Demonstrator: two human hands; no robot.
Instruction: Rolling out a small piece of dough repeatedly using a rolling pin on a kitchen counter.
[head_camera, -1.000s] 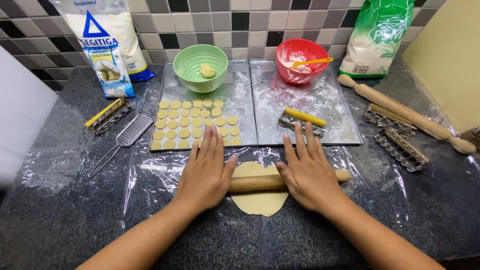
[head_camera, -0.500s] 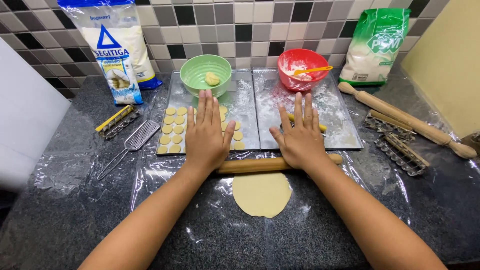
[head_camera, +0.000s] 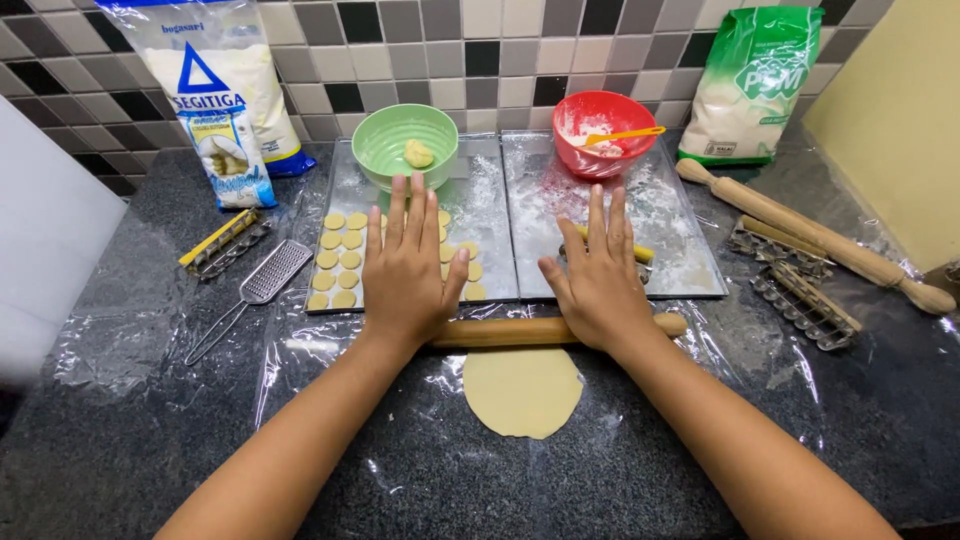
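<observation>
While both palms are pressed flat, fingers spread wide and grasping nothing, a slim wooden rolling pin is pinned beneath the heels of the left hand and the right hand. The pin is laid crosswise on crinkled clear plastic film spread over a speckled dark stone counter, at the far edge of a thin, smooth, pale yellow round of dough, which is touched by the pin along its top edge.

Beyond the hands, two shiny flour-dusted metal trays are set side by side. Small flat dough discs are arranged in rows on the left tray, partly hidden by the left hand. A green plastic bowl with a lump of dough is placed at that tray's far end; a red bowl, floury inside, with a yellow-handled utensil across it, is seen on the right tray.

A small metal grater with a wire handle is laid left of the trays, near a printed flour bag. A thicker wooden rolling pin and ridged metal moulds are found to the right, near a green bag against the tiled wall.
</observation>
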